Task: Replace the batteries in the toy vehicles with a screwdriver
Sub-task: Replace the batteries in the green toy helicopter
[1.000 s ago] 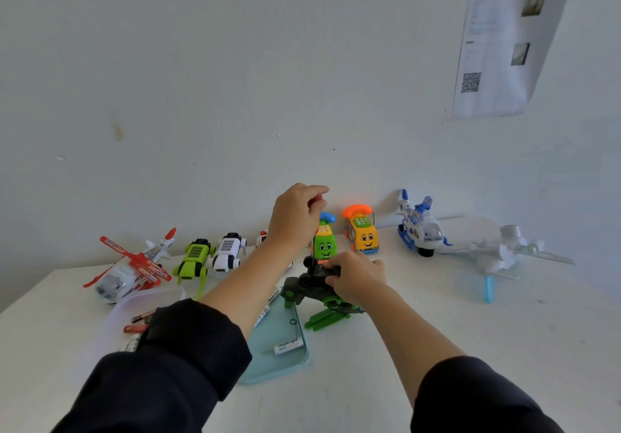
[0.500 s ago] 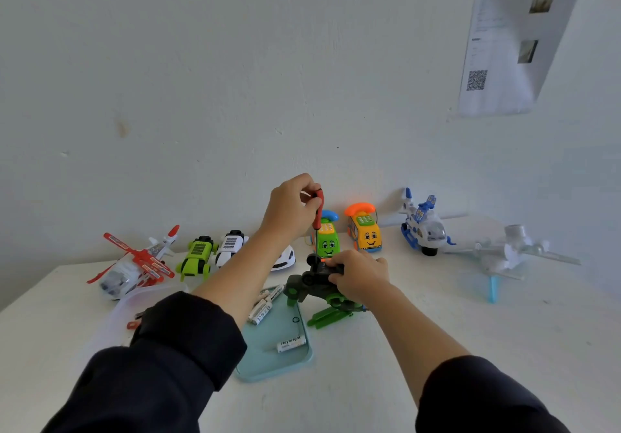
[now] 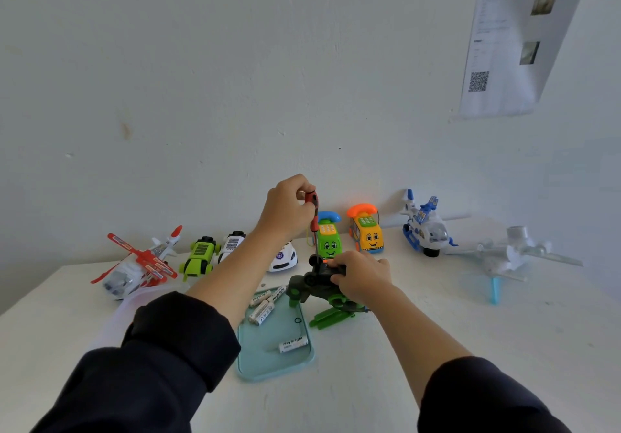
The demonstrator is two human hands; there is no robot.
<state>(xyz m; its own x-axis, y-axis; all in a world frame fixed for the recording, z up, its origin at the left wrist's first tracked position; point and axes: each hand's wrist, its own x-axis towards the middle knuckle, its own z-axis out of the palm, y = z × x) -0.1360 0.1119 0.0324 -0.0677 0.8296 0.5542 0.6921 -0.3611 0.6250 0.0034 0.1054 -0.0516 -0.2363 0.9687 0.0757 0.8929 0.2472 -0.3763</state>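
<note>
My left hand grips the red handle of a screwdriver, held upright with its tip down on a dark green toy vehicle. My right hand holds that toy steady on the white table, fingers curled over its top. The toy's bright green legs stick out below my right hand. A light blue tray lies in front of the toy, with several white batteries at its far end and one battery near its front.
Along the wall stand a red-and-white helicopter, a green car, a white car, a green phone car, an orange phone car, a blue-white helicopter and a white plane. A clear lid lies left.
My left hand has risen slightly and the screwdriver's red handle has come into sight in it. My right hand has stayed on the dark green toy.
</note>
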